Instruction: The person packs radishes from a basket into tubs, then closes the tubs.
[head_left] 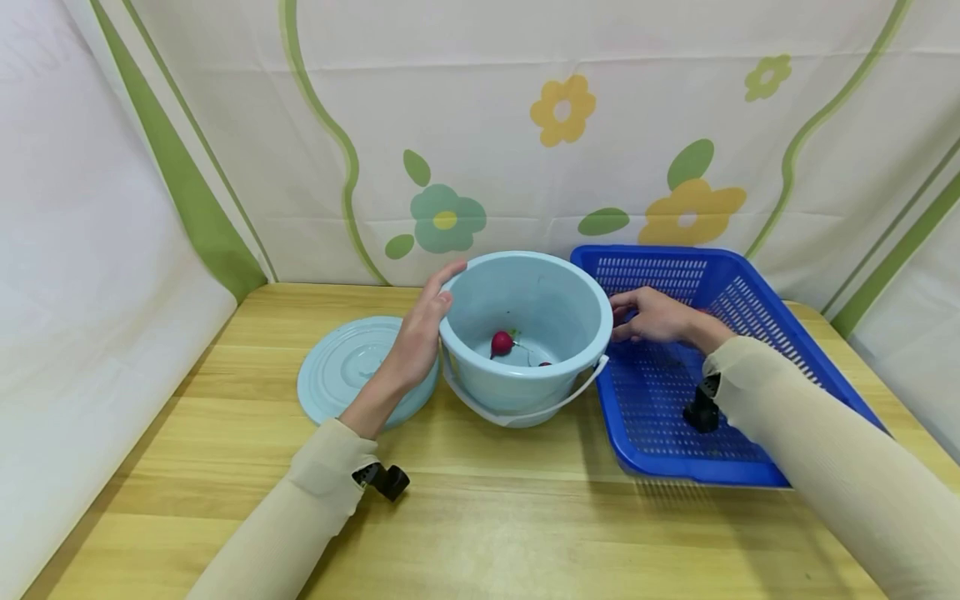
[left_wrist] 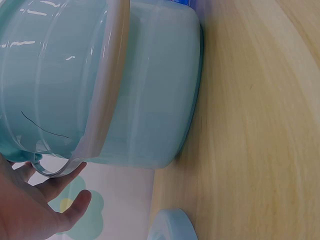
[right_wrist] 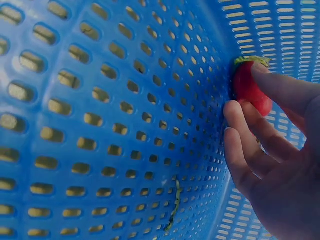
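A light blue bucket [head_left: 525,333] [left_wrist: 150,90] stands mid-table with a red radish [head_left: 502,342] and a second one [head_left: 544,364] at its bottom. My left hand [head_left: 420,329] [left_wrist: 45,200] lies flat against the bucket's left rim, fingers straight. My right hand [head_left: 641,315] [right_wrist: 265,145] is inside the blue perforated basket [head_left: 660,392] [right_wrist: 100,125] to the right of the bucket. In the right wrist view it pinches a red radish [right_wrist: 248,87] between thumb and fingers on the basket floor. The head view hides that radish behind the hand.
A round light blue lid [head_left: 348,371] lies flat on the wooden table [head_left: 480,517] left of the bucket. The bucket's white handle [head_left: 525,410] hangs down its front. A thin green stem [right_wrist: 173,205] lies in the basket. A flowered curtain closes off the back and sides.
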